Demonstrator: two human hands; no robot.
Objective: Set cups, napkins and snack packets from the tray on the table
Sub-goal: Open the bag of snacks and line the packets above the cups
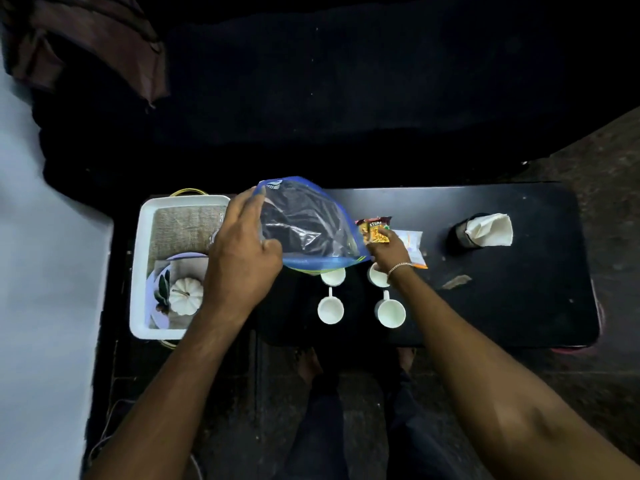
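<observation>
My left hand (pixel 242 251) grips a clear plastic bag with blue edges (pixel 304 226), lifted over the black table (pixel 519 289) beside the white tray (pixel 138 271). A small orange snack packet (pixel 375 232) is pinched in my right hand (pixel 388 249) just past the bag's right corner. A second white and orange packet (pixel 414 247) lies on the table under that hand. Several white cups stand in the table's middle: two near ones (pixel 330 308) (pixel 391 311) in full view, two far ones (pixel 334 276) (pixel 377 276) partly hidden by bag and wrist. White napkins (pixel 490 230) stick out of a dark holder.
The tray holds a woven mat (pixel 183 226), a plate with a card (pixel 183 268) and a small white pumpkin (pixel 187 294). A scrap of brown debris (pixel 455 281) lies on the table's right half. A dark sofa (pixel 346 98) stands behind the table. My feet are under its near edge.
</observation>
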